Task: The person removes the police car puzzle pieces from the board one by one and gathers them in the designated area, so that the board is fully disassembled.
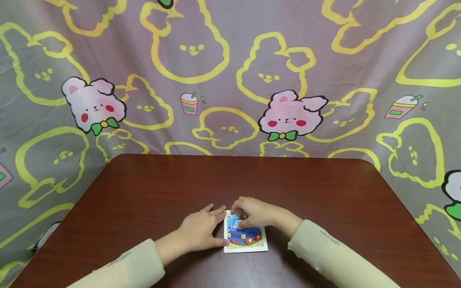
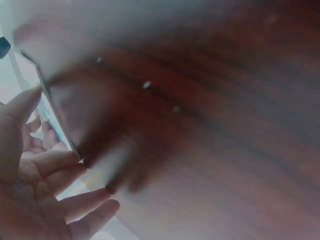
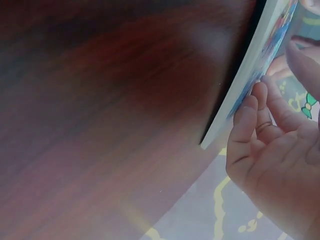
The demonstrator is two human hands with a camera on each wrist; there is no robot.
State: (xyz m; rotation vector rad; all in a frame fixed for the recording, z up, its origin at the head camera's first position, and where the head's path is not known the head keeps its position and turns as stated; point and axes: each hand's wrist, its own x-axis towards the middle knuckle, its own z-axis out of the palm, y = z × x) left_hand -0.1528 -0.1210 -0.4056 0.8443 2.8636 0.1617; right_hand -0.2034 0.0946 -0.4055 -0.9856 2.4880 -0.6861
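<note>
A small white-framed picture board (image 1: pixel 246 250) lies flat on the table, its bright picture showing a blue vehicle with red wheels. At its left edge, my left hand (image 1: pixel 199 230) touches the frame with thumb and fingertips spread. My right hand (image 1: pixel 257 212) reaches over the upper right of the picture and covers part of it. In the right wrist view, bent fingertips of the right hand (image 3: pixel 275 145) rest on the face of the board (image 3: pixel 240 85), the thumb held apart from them. The left wrist view shows the left hand (image 2: pixel 40 190) against the board's edge, fingers extended.
The dark red-brown wooden table (image 1: pixel 223 180) has rounded far corners. A grey-pink curtain (image 1: pixel 230 84) with yellow cartoon outlines and white bunny faces hangs behind the table and along both sides.
</note>
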